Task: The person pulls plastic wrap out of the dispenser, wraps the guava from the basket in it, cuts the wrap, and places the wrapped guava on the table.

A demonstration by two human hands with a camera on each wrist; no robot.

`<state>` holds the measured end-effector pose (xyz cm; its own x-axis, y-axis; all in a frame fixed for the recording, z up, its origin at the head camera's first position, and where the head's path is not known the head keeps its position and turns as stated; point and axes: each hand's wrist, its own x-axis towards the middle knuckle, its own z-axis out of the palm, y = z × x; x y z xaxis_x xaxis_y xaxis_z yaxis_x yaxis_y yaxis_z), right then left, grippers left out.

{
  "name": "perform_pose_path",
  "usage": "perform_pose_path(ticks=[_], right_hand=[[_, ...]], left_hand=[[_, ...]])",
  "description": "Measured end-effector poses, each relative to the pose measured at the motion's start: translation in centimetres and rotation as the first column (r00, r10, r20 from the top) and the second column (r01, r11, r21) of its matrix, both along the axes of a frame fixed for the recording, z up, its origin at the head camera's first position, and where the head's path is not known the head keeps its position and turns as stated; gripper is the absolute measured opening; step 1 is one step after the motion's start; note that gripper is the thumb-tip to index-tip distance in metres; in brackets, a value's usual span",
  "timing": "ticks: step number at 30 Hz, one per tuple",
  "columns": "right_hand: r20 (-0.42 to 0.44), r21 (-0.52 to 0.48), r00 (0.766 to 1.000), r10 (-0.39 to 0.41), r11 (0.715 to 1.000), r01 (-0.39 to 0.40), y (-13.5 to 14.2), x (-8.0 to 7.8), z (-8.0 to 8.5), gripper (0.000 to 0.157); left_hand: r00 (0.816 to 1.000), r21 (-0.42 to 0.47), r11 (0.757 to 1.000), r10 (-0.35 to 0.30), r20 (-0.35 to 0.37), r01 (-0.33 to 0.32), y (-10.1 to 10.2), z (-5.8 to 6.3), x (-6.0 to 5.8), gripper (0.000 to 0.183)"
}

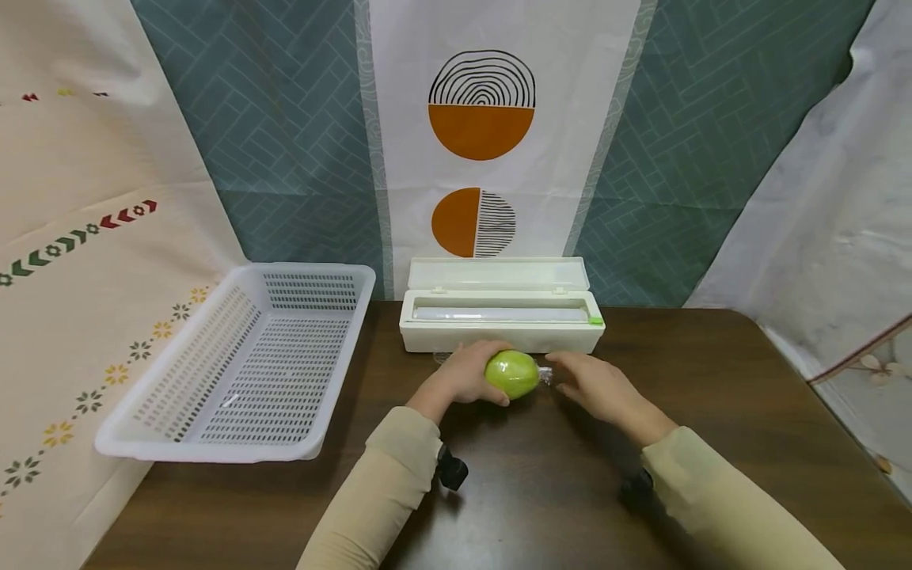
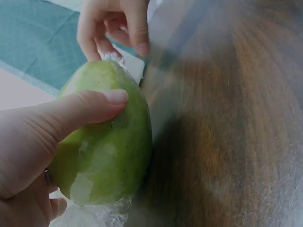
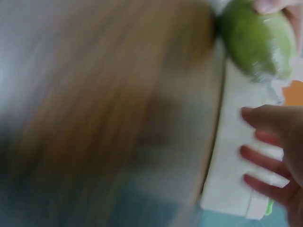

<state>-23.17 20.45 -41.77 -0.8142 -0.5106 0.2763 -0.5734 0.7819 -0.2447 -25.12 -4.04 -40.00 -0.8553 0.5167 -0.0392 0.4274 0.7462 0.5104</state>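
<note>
A smooth green mango-like fruit (image 1: pixel 512 374), wrapped in clear cling film, is held in my left hand (image 1: pixel 469 374). The thumb presses on the fruit's side in the left wrist view, with fingers curled behind it. Bunched film (image 2: pixel 97 215) gathers at the near end of the fruit, and a twisted tuft of film (image 1: pixel 545 375) sticks out at the other end. My right hand (image 1: pixel 598 388) is beside that tuft with its fingers spread and bent loosely. In the right wrist view a gap shows between these fingertips and the fruit.
Right behind the hands stands a white cling film box (image 1: pixel 502 339), lid raised, with a roll inside and a green slider at its right end. A white perforated basket (image 1: pixel 342 380) sits on the left of the dark wooden table (image 1: pixel 527 507). Patterned cloths hang around the table.
</note>
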Motion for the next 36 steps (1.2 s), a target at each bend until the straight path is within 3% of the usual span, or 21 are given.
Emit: perform_pose_path(ticks=[2, 4, 7, 9, 10, 13, 15, 16, 19, 23, 26, 28, 31, 36], right_hand=[[-0.193, 0.06, 0.978, 0.082, 0.996, -0.072, 0.1, -0.1, -0.1, 0.041], [-0.347, 0.101, 0.923, 0.167, 0.985, -0.14, 0.1, -0.3, -0.3, 0.037], [-0.47, 0.136, 0.844, 0.259, 0.966, -0.221, 0.0, -0.8, -0.6, 0.028], [-0.517, 0.148, 0.804, 0.295, 0.956, -0.255, -0.1, -1.2, -0.8, 0.018], [-0.536, 0.147, 0.787, 0.307, 0.951, -0.271, -0.2, -1.4, -0.9, 0.021], [-0.573, 0.136, 0.751, 0.327, 0.942, -0.306, -0.3, -1.7, -1.2, 0.045], [-0.577, 0.119, 0.749, 0.324, 0.941, -0.316, -0.5, -1.8, -1.3, 0.044], [-0.566, 0.105, 0.759, 0.322, 0.941, -0.32, -0.5, -1.8, -1.4, 0.036], [-0.48, 0.051, 0.83, 0.284, 0.954, -0.297, -0.7, -1.5, -1.5, 0.014], [-0.247, -0.063, 0.949, 0.195, 0.974, -0.216, -1.0, -1.2, -1.4, 0.012], [-0.054, -0.147, 0.989, 0.137, 0.979, -0.144, -1.2, -1.1, -1.3, 0.004], [0.076, -0.202, 0.989, 0.125, 0.974, -0.107, -1.2, -1.2, -1.1, 0.008], [0.26, -0.263, 0.956, 0.136, 0.962, -0.066, -1.2, -1.4, -1.0, 0.016], [0.517, -0.387, 0.829, 0.212, 0.922, 0.005, -1.0, -1.4, -1.1, 0.027]], left_hand=[[1.0, 0.022, 1.0, -0.005, 0.004, 0.005, -0.2, -0.1, -0.1, 0.079], [1.0, 0.04, 0.999, -0.011, 0.006, 0.011, -0.3, -0.1, -0.2, 0.079], [1.0, 0.047, 0.999, -0.018, 0.017, 0.018, -0.4, -0.2, -0.3, 0.08], [0.999, 0.055, 0.998, -0.021, 0.026, 0.02, -0.4, -0.2, -0.3, 0.08], [0.999, 0.059, 0.998, -0.022, 0.03, 0.02, -0.5, -0.2, -0.3, 0.08], [0.999, 0.074, 0.997, -0.022, 0.045, 0.019, -0.6, -0.3, -0.3, 0.08], [0.998, 0.085, 0.996, -0.021, 0.052, 0.017, -0.7, -0.2, -0.3, 0.08], [0.998, 0.089, 0.996, -0.021, 0.054, 0.016, -0.8, -0.2, -0.3, 0.08], [0.998, 0.092, 0.996, -0.022, 0.055, 0.016, -0.9, -0.1, -0.2, 0.079], [0.998, 0.084, 0.996, -0.025, 0.052, 0.02, -0.9, -0.1, -0.1, 0.08], [0.999, 0.076, 0.997, -0.026, 0.048, 0.022, -0.9, -0.1, 0.0, 0.08], [0.999, 0.065, 0.998, -0.026, 0.045, 0.023, -0.8, -0.1, 0.0, 0.08], [0.999, 0.049, 0.999, -0.025, 0.04, 0.023, -0.8, -0.1, 0.2, 0.08], [1.0, -0.015, 1.0, -0.026, -0.001, 0.026, -0.6, 0.1, 0.6, 0.082]])
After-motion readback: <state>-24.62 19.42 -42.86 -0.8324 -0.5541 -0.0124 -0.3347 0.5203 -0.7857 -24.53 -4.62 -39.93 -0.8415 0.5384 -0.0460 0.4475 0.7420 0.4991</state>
